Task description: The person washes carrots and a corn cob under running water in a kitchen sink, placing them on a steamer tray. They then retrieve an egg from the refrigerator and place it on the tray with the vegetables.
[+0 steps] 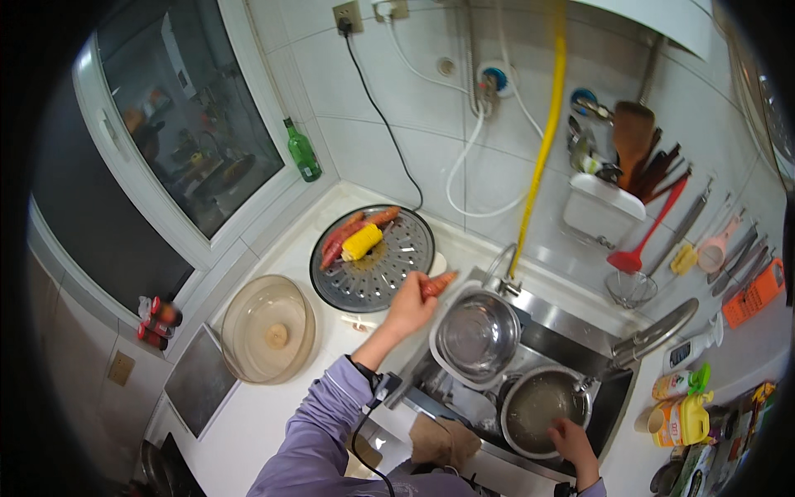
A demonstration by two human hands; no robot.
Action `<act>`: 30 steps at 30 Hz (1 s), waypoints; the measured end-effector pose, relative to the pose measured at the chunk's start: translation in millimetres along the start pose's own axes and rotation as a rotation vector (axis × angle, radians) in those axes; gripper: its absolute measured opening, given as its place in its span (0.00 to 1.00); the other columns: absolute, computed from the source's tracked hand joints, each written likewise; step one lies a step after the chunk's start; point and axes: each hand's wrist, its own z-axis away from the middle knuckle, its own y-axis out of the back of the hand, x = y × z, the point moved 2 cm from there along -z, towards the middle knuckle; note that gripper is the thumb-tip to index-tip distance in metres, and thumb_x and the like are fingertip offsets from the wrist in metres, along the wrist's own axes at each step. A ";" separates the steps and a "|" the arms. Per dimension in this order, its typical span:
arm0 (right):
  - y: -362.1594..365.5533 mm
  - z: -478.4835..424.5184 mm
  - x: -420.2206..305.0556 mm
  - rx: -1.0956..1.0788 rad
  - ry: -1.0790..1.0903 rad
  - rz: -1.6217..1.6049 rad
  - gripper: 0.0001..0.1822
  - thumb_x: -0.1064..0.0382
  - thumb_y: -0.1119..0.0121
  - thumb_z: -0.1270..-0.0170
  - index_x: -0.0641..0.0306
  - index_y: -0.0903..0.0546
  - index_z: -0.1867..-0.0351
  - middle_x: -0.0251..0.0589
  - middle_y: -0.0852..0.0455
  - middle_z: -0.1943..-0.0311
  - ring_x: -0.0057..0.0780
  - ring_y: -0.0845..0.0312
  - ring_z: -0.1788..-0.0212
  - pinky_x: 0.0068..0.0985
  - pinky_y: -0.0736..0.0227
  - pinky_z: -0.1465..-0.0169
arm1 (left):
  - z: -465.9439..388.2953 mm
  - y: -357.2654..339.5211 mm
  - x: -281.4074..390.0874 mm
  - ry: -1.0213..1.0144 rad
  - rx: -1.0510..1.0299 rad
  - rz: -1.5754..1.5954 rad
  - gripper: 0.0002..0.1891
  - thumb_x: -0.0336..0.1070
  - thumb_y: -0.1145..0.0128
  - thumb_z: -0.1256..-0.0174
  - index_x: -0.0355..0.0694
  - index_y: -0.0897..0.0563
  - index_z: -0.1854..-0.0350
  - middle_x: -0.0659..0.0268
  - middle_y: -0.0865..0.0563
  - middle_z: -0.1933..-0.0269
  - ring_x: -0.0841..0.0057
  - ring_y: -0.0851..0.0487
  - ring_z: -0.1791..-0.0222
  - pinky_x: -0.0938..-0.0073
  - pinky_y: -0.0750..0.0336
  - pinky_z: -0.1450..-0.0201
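My left hand [410,304] is shut around a reddish-orange root vegetable [440,284], likely a sweet potato, just off the right edge of the steamer plate. On that dark, perforated steamer plate [397,279] lie a piece of yellow corn [362,241] and a few reddish sweet potatoes [338,239]. Over the near right rim of a metal bowl [512,422] hangs my right hand [568,438], its fingers bent; whether they touch the rim or the cloudy water is unclear. The bowl stands in the sink [612,428] under the faucet [652,335].
A second metal bowl [478,335] sits in a white basin at the sink's left. Left of the plate, a clear domed lid [267,329] lies knob-up on the counter. A brown cloth [444,438] drapes the sink's front edge. Bottles [683,419] line the right side.
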 end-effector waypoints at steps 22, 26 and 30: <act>-205.3 -25.5 -105.5 -0.362 1.081 0.251 0.24 0.53 0.45 0.44 0.54 0.30 0.44 0.46 0.39 0.36 0.43 0.42 0.36 0.40 0.45 0.35 | -97.0 5.9 -88.6 -0.233 0.333 -0.363 0.18 0.23 0.46 0.54 0.37 0.26 0.57 0.51 0.32 0.41 0.53 0.34 0.41 0.57 0.41 0.41; -238.5 -16.4 -82.4 -0.235 1.038 0.283 0.19 0.56 0.49 0.45 0.54 0.27 0.51 0.45 0.43 0.34 0.41 0.49 0.33 0.41 0.53 0.33 | -35.5 21.7 -43.4 -0.400 0.266 -0.269 0.21 0.27 0.43 0.51 0.36 0.27 0.51 0.46 0.33 0.41 0.51 0.35 0.41 0.57 0.42 0.41; -218.4 12.5 -45.9 -0.077 0.820 0.264 0.19 0.58 0.45 0.48 0.54 0.26 0.52 0.44 0.38 0.37 0.43 0.43 0.36 0.41 0.48 0.35 | 26.9 7.9 -6.8 -0.365 0.101 -0.120 0.18 0.25 0.48 0.45 0.37 0.29 0.49 0.50 0.36 0.37 0.55 0.39 0.38 0.59 0.46 0.37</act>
